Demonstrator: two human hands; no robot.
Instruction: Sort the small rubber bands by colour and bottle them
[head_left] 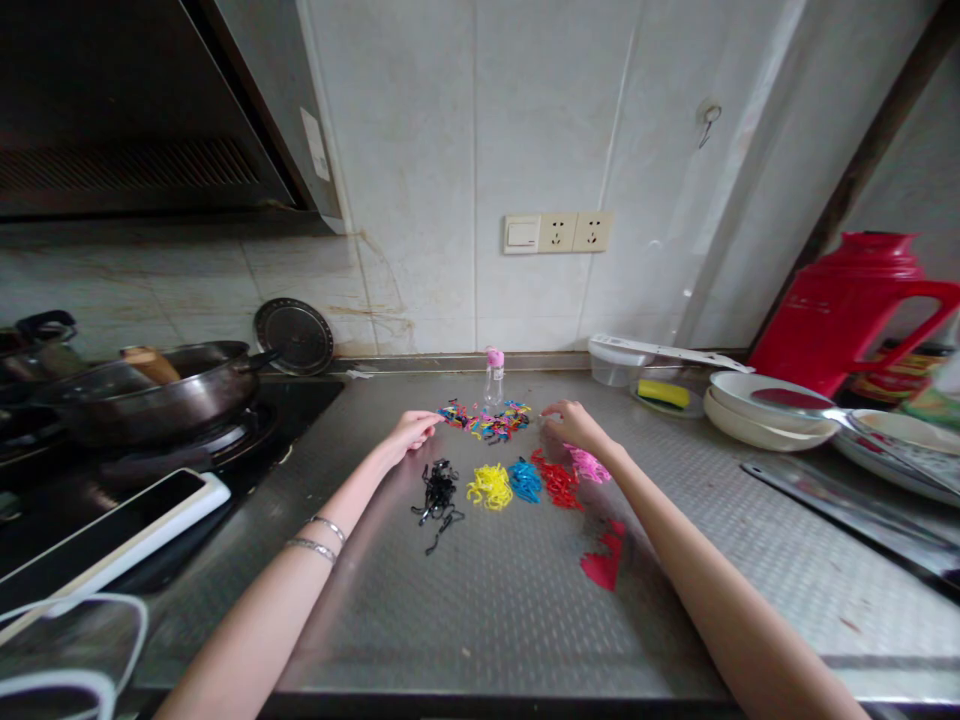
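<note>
My left hand is at the left edge of a loose pile of mixed-colour small rubber bands. Its fingers are drawn together, with fingertips against the pile; what they pinch is too small to make out. Just beyond the pile's right edge, my right hand has bent fingers a little apart, with nothing plainly held. Nearer to me lie sorted heaps of bands: black, yellow, blue, red and pink. A clear small bottle with a pink cap stands upright behind the mixed pile.
A torn red piece lies on the metal counter. At left are a pan on the stove and a white device with a cable. Rightward stand a sponge, bowls, a knife and a red jug.
</note>
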